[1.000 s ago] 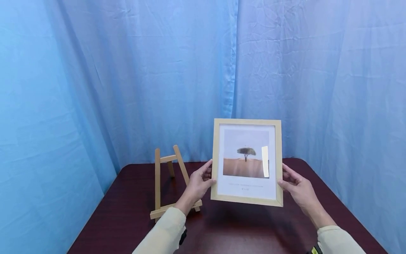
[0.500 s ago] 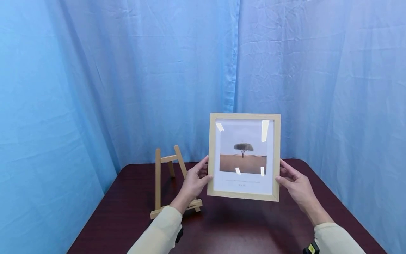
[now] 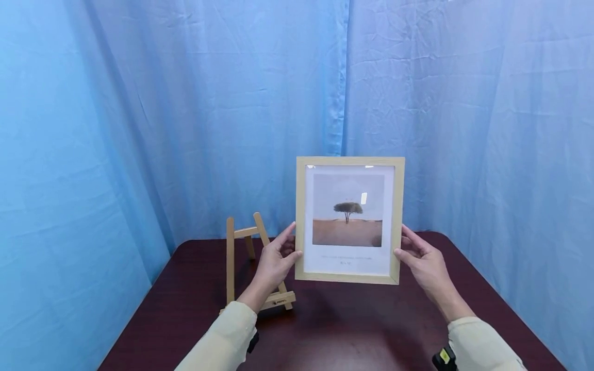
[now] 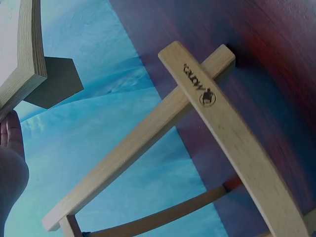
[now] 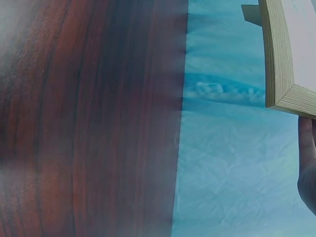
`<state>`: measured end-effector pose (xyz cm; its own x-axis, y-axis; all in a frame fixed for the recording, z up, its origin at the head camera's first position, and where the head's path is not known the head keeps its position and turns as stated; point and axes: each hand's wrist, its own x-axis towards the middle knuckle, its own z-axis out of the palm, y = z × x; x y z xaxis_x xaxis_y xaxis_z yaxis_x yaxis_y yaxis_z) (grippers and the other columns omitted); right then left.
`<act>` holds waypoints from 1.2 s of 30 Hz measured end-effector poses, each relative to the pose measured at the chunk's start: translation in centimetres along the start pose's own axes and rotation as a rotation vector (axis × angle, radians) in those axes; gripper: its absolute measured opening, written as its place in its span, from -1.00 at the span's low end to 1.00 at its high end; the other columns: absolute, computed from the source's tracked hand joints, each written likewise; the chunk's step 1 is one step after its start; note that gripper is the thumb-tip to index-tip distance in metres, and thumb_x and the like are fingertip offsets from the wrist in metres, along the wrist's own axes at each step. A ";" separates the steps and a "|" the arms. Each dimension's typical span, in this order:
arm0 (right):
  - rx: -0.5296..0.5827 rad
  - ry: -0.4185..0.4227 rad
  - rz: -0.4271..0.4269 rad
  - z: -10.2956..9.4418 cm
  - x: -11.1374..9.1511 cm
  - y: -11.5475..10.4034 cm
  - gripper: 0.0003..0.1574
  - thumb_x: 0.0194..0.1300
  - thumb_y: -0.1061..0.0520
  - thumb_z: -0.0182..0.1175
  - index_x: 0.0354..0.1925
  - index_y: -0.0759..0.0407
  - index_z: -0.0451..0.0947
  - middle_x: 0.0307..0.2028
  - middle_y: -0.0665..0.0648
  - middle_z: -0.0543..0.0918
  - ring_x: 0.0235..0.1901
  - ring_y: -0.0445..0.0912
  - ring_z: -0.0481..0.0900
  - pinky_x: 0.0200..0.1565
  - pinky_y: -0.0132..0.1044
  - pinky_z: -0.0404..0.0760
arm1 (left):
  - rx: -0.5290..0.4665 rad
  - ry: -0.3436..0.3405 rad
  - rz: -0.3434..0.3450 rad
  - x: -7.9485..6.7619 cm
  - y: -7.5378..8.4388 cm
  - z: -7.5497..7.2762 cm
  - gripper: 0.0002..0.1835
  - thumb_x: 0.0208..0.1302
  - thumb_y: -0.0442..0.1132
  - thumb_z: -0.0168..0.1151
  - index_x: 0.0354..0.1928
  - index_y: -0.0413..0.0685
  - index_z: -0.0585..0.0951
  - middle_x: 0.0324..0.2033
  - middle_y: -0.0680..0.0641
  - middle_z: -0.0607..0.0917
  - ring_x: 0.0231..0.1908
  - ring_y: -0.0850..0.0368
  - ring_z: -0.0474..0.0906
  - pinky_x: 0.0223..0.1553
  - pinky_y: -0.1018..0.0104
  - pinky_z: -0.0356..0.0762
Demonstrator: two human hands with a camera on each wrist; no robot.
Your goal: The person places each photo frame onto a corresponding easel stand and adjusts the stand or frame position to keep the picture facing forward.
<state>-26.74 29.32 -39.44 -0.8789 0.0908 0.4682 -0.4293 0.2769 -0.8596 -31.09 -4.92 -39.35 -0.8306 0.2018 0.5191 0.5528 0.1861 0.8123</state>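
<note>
Standing near the held frame (image 3: 349, 221): easel (image 3: 230, 263), partly behind left forearm (image 3: 220, 340).

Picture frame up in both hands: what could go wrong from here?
The picture frame is off the table, gripped only at its sides, so it could drop if the left hand or right hand slips. In the head view the left sleeve overlaps the easel; a leftward swing might knock it over.

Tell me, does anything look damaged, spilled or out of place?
Nothing stands out: the left hand and right hand hold the picture frame, which shows no visible damage; the easel stands on the table. The frame's bright patches are probably glare.
</note>
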 end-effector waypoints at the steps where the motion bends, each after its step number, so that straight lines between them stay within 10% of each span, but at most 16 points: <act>1: -0.003 0.000 -0.003 0.1 0.1 -0.1 -0.20 0.35 0.24 0.28 0.47 0.19 0.24 -0.10 -0.25 0.63 -0.14 -0.37 0.64 -0.11 -0.53 0.59 | 0.006 0.004 0.006 0.0 0.1 -0.1 -0.28 0.25 -0.49 0.31 0.45 -0.04 0.36 -0.02 -0.21 0.65 -0.11 -0.07 0.63 -0.10 0.24 0.62; 19: 0.059 0.024 -0.059 2.3 1.3 -1.0 -0.23 0.31 0.36 0.27 0.43 0.24 0.29 -0.15 -0.23 0.65 -0.19 -0.34 0.66 -0.14 -0.50 0.61 | 0.058 0.059 -0.004 -0.5 1.1 -2.2 -0.25 0.20 -0.57 0.30 0.44 -0.17 0.34 -0.01 -0.28 0.63 -0.10 -0.16 0.62 -0.10 0.15 0.63; 36: 0.136 0.006 -0.108 4.6 1.6 -1.6 -0.25 0.28 0.41 0.26 0.40 0.37 0.29 -0.14 -0.20 0.65 -0.15 -0.34 0.65 -0.13 -0.48 0.62 | 0.088 0.111 0.120 -2.1 0.4 -4.3 -0.22 0.18 -0.53 0.35 0.45 -0.07 0.35 -0.04 -0.20 0.64 -0.09 -0.07 0.63 -0.08 0.33 0.62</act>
<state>-28.41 24.63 -38.23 -0.8250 0.0731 0.5604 -0.5458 0.1539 -0.8236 -29.37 -9.38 -38.98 -0.7577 0.1213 0.6413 0.6485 0.2513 0.7186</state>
